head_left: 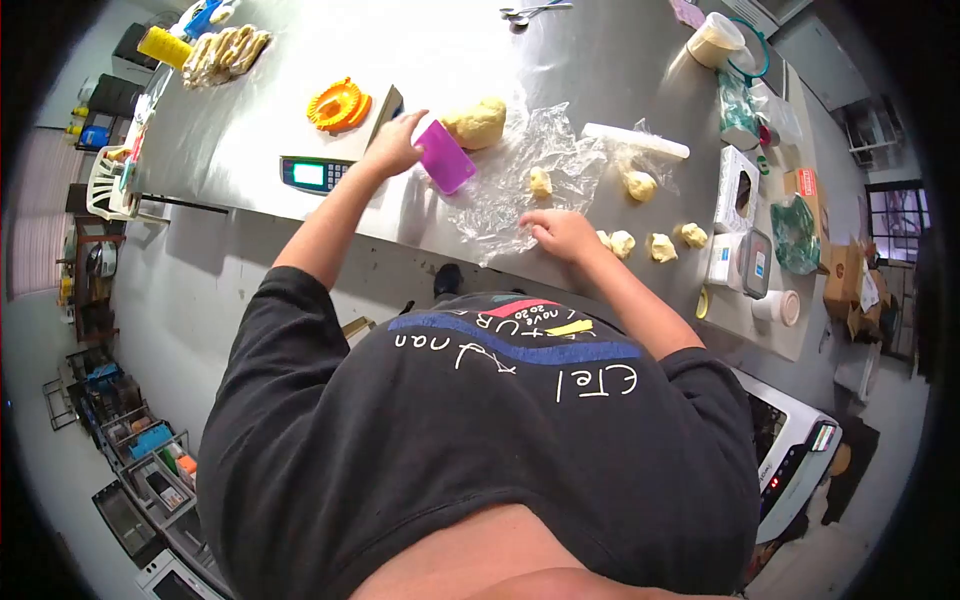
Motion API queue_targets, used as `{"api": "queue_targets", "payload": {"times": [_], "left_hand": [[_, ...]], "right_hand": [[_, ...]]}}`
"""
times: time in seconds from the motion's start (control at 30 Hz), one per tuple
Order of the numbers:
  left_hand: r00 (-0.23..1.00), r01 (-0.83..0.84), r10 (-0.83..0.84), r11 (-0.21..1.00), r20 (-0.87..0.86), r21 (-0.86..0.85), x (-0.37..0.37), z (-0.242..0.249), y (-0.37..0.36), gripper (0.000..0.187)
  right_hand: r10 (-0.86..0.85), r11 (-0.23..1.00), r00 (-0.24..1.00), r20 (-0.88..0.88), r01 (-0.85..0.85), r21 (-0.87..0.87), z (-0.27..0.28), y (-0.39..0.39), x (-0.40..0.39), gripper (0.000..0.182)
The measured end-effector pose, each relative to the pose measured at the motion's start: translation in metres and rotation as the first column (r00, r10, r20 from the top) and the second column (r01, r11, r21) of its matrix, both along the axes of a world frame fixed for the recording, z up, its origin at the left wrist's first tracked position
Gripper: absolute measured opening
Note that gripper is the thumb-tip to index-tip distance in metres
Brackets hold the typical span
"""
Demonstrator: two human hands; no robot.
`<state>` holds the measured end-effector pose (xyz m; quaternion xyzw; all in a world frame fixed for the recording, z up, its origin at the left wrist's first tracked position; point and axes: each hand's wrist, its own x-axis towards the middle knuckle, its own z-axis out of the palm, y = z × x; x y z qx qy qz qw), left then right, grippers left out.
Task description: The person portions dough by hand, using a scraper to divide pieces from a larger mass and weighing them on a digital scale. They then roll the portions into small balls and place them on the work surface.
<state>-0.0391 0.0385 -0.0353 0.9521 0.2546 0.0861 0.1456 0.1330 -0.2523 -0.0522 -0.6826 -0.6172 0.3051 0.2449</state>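
**Dough portions on a steel table, a purple scraper in hand**

The steel table (pixel 300 90) fills the top of the view, with the person leaning over its near edge in a black printed shirt (pixel 480 440). A crumpled sheet of clear plastic wrap (pixel 520 185) lies between the 2 hands, and the big lump of yellow dough (pixel 475 123) sits just beyond the fingers of the left hand.

The left hand (pixel 395 148) is closed on a purple scraper (pixel 445 157), fingers curled over its far edge, with the blade slanting toward the wrap; its top corner is just beside the big lump. On the other side of that hand lies a digital scale (pixel 312 173) with a lit display, and past it an orange round press mould (pixel 338 105).

The right hand (pixel 562 232) rests on the near edge of the wrap with fingers bent and held close together; whether they pinch anything I cannot tell. 1 small dough piece (pixel 540 182) lies on the wrap just beyond those fingers. Beside the knuckles, 3 more pieces (pixel 662 247) sit in a loose row, and another piece (pixel 640 186) lies farther off, under a white rolling pin (pixel 635 140).

Along the table's far side from the right hand stand the containers: a lidded tub (pixel 714 40) of pale contents, a box (pixel 737 188) with a window cut in it, and a clear snap-lid container (pixel 755 263) whose contents I cannot make out. A small white cup (pixel 778 306) stands nearest the corner.
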Motion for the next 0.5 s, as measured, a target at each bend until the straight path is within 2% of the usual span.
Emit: {"api": "queue_targets", "payload": {"times": [0.07, 0.1, 0.13, 0.2, 0.23, 0.27, 0.33, 0.37, 0.4, 0.47, 0.5], "left_hand": [[0.978, -0.191, 0.153, 0.933, -0.142, -0.305, 0.009, -0.005, -0.005, 0.059], [0.977, -0.199, 0.159, 0.912, -0.14, -0.358, 0.01, -0.004, -0.001, 0.058], [0.977, -0.204, 0.164, 0.912, -0.139, -0.355, 0.008, -0.004, 0.001, 0.058], [0.981, -0.193, 0.17, 0.841, -0.092, -0.506, 0.007, 0.001, 0.005, 0.049], [0.988, -0.146, 0.154, 0.828, -0.032, -0.541, 0.006, 0.003, 0.005, 0.038], [0.987, -0.149, 0.158, 0.827, -0.031, -0.542, 0.005, 0.004, 0.005, 0.038], [0.986, -0.105, 0.16, 0.789, 0.038, -0.605, 0.007, 0.028, -0.006, 0.033], [0.977, -0.115, 0.204, 0.729, 0.054, -0.675, 0.009, 0.041, -0.013, 0.032], [0.976, -0.117, 0.209, 0.729, 0.056, -0.674, 0.01, 0.045, -0.017, 0.032], [0.939, -0.032, 0.3, 0.57, 0.171, -0.821, 0.014, 0.052, -0.022, 0.032], [0.924, 0.007, 0.324, 0.515, 0.202, -0.857, 0.016, 0.056, -0.026, 0.029]], "right_hand": [[-0.132, 0.991, 0.99, 0.057, 0.132, 0.012, 0.003, 0.012, -0.002, 0.026], [-0.125, 0.989, 0.988, 0.091, 0.131, -0.068, 0.003, 0.021, -0.001, 0.027], [-0.12, 0.99, 0.989, 0.092, 0.126, -0.065, 0.003, 0.028, 0.0, 0.027], [-0.17, 0.98, 0.977, 0.128, 0.181, -0.083, 0.008, 0.042, -0.002, 0.026], [-0.142, 0.97, 0.987, 0.082, 0.155, -0.187, 0.019, 0.051, 0.0, 0.036], [-0.138, 0.971, 0.987, 0.083, 0.151, -0.188, 0.024, 0.057, -0.002, 0.036], [-0.242, 0.97, 0.968, 0.069, 0.244, -0.008, 0.027, 0.067, -0.007, 0.051], [-0.252, 0.967, 0.964, 0.09, 0.254, -0.02, 0.02, 0.075, -0.006, 0.064], [-0.247, 0.968, 0.965, 0.091, 0.249, -0.018, 0.022, 0.08, -0.008, 0.064], [-0.342, 0.933, 0.925, 0.164, 0.315, 0.171, 0.026, 0.089, -0.011, 0.064], [-0.339, 0.934, 0.926, 0.164, 0.312, 0.173, 0.033, 0.091, -0.01, 0.064]]}}
